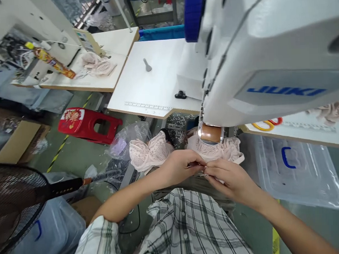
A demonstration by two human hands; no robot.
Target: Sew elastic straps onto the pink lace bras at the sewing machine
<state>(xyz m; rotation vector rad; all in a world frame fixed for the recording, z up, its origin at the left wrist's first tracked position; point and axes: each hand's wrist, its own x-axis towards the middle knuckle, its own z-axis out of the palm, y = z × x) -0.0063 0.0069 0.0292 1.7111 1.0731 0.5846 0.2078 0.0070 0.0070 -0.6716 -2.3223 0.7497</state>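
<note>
My left hand [184, 164] and my right hand [226, 174] meet fingertip to fingertip in front of my lap, both closed in a pinch. Between them is something small, mostly hidden by the fingers; a thin whitish end [203, 174] pokes out below. Just beyond the hands lies a pale pink lace bra cup [150, 151] on the left. More pale pink lace [221, 148] spreads to the right, under the rounded metal end of the sewing machine arm [211, 134]. I cannot tell whether the pinched piece is joined to the lace.
A large white sewing machine [261, 57] overhangs the right side. The white worktable [154, 86] bears a grey tool and a black clip. Yellow-handled scissors [263, 126] lie on the right tabletop. Around stand a red stool [88, 124], a fan [16, 206] and a clear plastic bin [299, 170].
</note>
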